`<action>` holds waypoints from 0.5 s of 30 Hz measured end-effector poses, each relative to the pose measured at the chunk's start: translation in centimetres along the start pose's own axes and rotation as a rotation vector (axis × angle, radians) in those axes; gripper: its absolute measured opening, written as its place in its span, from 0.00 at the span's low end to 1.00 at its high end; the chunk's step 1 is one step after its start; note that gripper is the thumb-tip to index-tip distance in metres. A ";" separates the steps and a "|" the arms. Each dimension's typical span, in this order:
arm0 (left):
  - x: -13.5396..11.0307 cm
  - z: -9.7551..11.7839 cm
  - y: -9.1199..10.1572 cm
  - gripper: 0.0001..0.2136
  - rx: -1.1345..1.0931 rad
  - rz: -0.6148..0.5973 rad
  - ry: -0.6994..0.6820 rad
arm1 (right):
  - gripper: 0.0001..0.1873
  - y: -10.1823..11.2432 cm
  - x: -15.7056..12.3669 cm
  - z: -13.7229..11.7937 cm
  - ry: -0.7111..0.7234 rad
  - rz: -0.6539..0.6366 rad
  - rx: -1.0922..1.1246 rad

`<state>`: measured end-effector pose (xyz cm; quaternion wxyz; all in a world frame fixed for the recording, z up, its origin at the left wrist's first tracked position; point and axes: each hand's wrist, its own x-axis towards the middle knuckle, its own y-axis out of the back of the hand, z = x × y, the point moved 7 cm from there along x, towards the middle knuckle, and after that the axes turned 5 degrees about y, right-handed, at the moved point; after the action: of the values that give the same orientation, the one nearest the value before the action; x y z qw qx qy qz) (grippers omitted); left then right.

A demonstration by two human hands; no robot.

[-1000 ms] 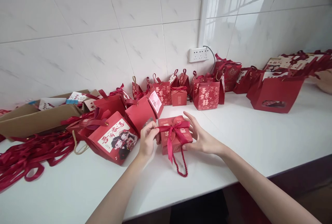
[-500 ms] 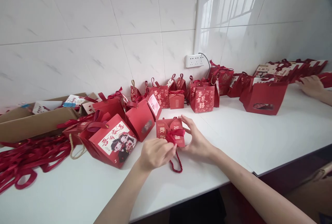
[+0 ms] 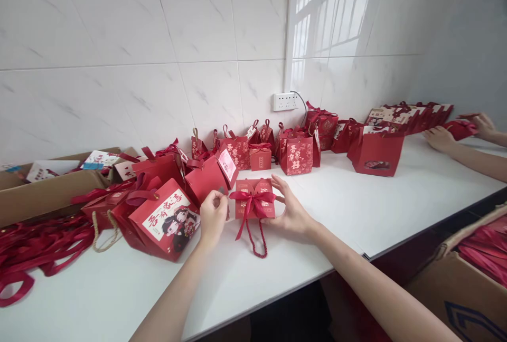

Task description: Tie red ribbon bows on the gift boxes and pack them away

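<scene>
A small red gift box [image 3: 244,210] with gold print lies on the white table in front of me. Across its face sits a dark red ribbon bow [image 3: 253,199], loops spread to both sides and one tail hanging at the lower left. A twisted red cord handle [image 3: 261,247] trails from the box toward me. My left hand [image 3: 214,215] is closed in a pinch at the bow's left loop. With thumb and fingers bent around the box's right side, my right hand [image 3: 291,207] holds it in place.
Red gift boxes with a cartoon couple [image 3: 170,220] and several others stand left and behind. A ribbon pile [image 3: 43,247] and a cardboard carton [image 3: 51,194] are at left. Another person's hands [image 3: 439,139] hold a red item at far right. An open carton [image 3: 447,273] stands below the table edge.
My left hand has moved left from the front of the box, and the bow now shows spread wide. My right hand stays at the box. More of the other person's hands shows.
</scene>
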<state>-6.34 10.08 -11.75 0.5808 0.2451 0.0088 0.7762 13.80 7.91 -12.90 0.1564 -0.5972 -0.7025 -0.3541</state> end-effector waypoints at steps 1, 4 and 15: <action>0.2 -0.4 0.1 0.08 0.021 -0.005 0.015 | 0.52 0.3 0.0 0.1 0.009 0.024 -0.006; 0.5 -1.0 -0.2 0.08 0.091 -0.045 0.021 | 0.54 2.3 -0.4 -0.2 0.016 0.126 -0.017; 0.8 -1.9 -3.3 0.07 0.341 -0.333 -0.139 | 0.29 10.7 -12.7 -4.2 -0.562 0.500 0.877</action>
<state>-4.30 12.37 -14.09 0.6503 0.3876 0.1400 0.6382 26.13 -3.84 -14.83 0.2760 -0.6955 -0.6356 0.1902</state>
